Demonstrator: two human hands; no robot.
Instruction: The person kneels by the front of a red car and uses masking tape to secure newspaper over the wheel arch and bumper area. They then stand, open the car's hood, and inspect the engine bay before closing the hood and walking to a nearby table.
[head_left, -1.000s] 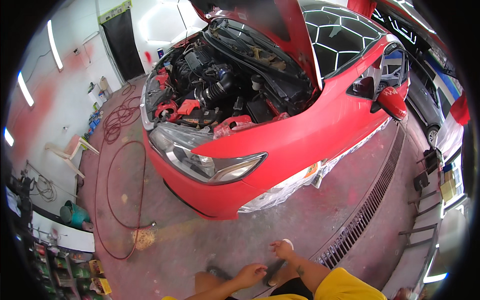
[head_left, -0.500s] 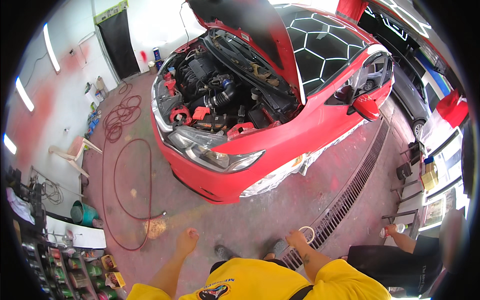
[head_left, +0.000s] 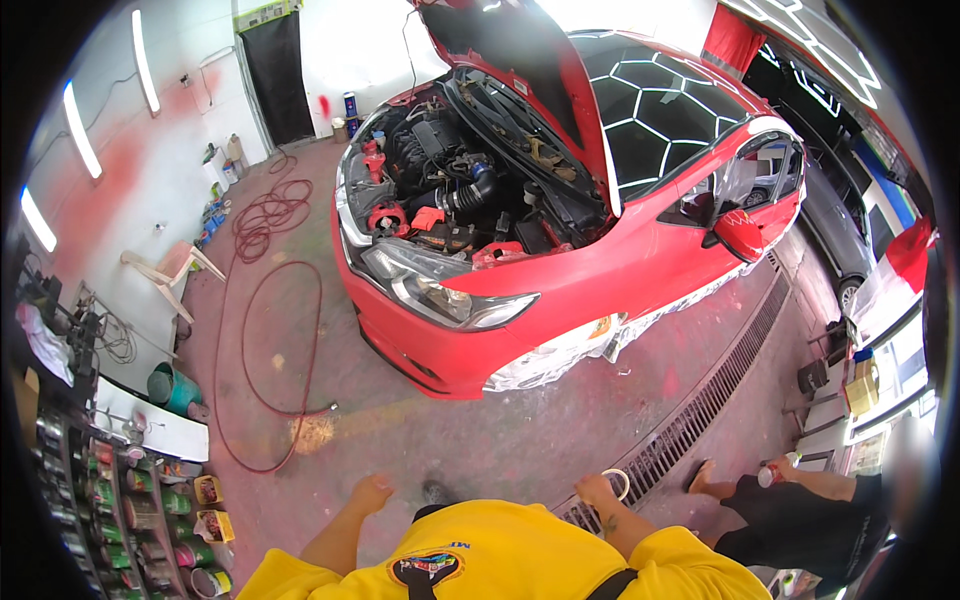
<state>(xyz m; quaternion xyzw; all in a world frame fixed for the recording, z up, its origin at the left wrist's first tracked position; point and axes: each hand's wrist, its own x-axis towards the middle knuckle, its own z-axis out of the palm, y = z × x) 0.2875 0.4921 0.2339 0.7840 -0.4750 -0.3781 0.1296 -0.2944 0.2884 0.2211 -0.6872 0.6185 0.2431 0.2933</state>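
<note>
My left hand (head_left: 371, 493) hangs low in front of me, its fingers curled in with nothing visible in them. My right hand (head_left: 594, 490) is closed on a thin cream ring, which looks like a roll of masking tape (head_left: 621, 484); part of it is hidden behind the fingers. Ahead of both hands stands a red car (head_left: 450, 350) with its hood (head_left: 510, 60) raised and the engine bay (head_left: 450, 170) exposed. White masking film (head_left: 550, 360) covers its front wheel area. Neither hand touches the car.
A red hose (head_left: 245, 350) lies coiled on the floor at left. A plastic chair (head_left: 170, 265) stands by the wall, near a rack of paint cans (head_left: 130, 510). A floor grate (head_left: 700, 420) runs along the right. Close on my right, another person (head_left: 800, 520) holds a bottle.
My view has shifted, so the car sits further right in it. My right hand still has the tape roll. The person on the right has moved, and a foot of theirs now shows.
</note>
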